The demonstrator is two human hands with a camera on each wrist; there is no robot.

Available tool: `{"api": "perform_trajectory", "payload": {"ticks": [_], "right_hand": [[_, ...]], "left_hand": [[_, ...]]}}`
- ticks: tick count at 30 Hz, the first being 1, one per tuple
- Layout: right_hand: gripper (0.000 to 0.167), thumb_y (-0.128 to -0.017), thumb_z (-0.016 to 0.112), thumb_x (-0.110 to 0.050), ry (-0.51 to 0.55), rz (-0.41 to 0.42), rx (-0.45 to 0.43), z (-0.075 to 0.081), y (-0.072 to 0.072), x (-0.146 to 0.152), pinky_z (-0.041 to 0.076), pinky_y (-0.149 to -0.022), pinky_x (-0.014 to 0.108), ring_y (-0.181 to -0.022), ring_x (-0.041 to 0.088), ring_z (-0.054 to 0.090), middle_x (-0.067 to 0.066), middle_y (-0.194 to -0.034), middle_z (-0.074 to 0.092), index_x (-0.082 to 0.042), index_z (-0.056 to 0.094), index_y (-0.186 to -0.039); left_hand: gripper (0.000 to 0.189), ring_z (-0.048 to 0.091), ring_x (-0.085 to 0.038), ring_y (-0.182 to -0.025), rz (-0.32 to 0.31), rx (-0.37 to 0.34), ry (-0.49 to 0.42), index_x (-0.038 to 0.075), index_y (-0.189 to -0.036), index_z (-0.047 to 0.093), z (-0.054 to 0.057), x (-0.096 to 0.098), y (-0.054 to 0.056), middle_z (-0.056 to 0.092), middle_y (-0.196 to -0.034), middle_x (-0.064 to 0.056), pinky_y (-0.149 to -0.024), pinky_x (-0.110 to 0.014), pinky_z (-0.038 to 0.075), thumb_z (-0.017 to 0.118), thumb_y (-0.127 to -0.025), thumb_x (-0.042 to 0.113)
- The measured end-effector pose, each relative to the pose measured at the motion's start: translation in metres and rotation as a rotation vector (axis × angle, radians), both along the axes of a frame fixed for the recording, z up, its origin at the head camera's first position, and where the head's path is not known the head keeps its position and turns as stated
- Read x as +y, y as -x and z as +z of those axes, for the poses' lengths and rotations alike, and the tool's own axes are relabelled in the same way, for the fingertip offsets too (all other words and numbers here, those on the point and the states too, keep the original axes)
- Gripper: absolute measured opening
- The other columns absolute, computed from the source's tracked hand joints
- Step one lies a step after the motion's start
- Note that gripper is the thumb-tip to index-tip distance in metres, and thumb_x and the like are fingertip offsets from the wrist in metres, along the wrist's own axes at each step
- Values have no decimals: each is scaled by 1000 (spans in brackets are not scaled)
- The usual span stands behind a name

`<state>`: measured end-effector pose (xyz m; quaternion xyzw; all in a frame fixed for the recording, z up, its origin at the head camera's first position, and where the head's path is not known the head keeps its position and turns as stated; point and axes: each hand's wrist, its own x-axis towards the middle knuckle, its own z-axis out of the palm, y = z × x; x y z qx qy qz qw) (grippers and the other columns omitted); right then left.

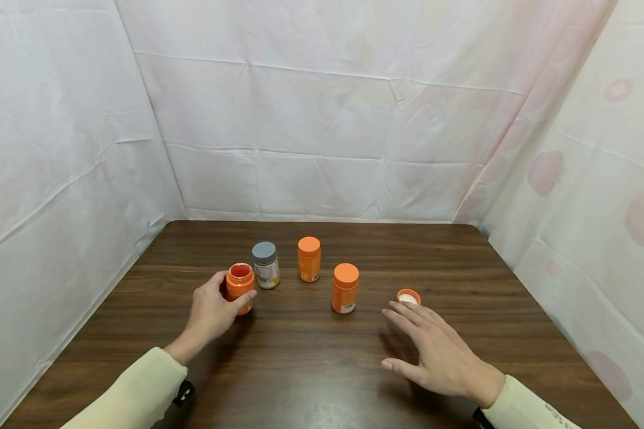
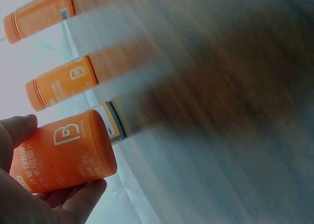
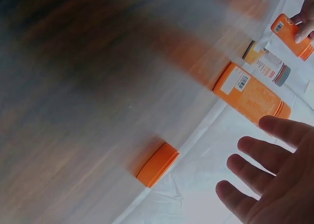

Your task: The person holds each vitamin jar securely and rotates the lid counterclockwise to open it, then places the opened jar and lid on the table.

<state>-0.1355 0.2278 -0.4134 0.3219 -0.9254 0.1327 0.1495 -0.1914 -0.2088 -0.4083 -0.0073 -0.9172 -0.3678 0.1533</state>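
White sheeting (image 1: pixel 322 107) hangs behind a dark wood-grain desk (image 1: pixel 300 369). Left to right: the left grip (image 1: pixel 213 308) holds an uncapped round orange plastic bottle (image 1: pixel 239 288), fingers and thumb about its body, mouth upward. Just beside it stands a grey-capped, pale-labelled round bottle (image 1: pixel 266 268); then two capped orange plastic bottles, one farther back (image 1: pixel 309 260), one nearer (image 1: pixel 346 289). A round orange lid (image 1: pixel 408 294), white inside upward, lies beyond the right grip (image 1: pixel 434 351), whose fingers are spread, holding nothing. Judged progress: one bottle opened; its lid not refitted; three capped.
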Motion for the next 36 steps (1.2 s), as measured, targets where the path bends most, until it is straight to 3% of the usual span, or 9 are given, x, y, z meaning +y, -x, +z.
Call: {"api": "perform_trajectory", "payload": {"ticks": [10, 23, 36], "right_hand": [[83, -83, 74, -66, -14, 8, -18, -4, -5, -1, 32, -113, 53, -143, 32, 43, 2, -157, 46, -18, 55, -148], [88, -82, 72, -71, -31, 13, -26, -6, -10, -2, 30, -114, 52, -149, 27, 33, -1, -162, 37, -19, 52, -151], [89, -82, 72, -71, -27, 29, -10, -7, -10, -3, 31, -113, 53, -148, 27, 36, 0, -161, 39, -16, 54, -150]], "left_hand": [[63, 66, -39, -108, 33, -33, -14, -5, -131, 55, -2, -10, 12, 66, -122, -26, -93, -55, 53, 82, -89, 33], [64, 62, -43, -113, 75, -69, -45, -7, -133, 52, -8, -23, 26, 62, -126, -29, -97, -57, 50, 80, -91, 32], [66, 55, -46, -120, 112, -131, -85, -9, -136, 45, -10, -29, 30, 55, -132, -32, -104, -60, 43, 77, -93, 29]]}}
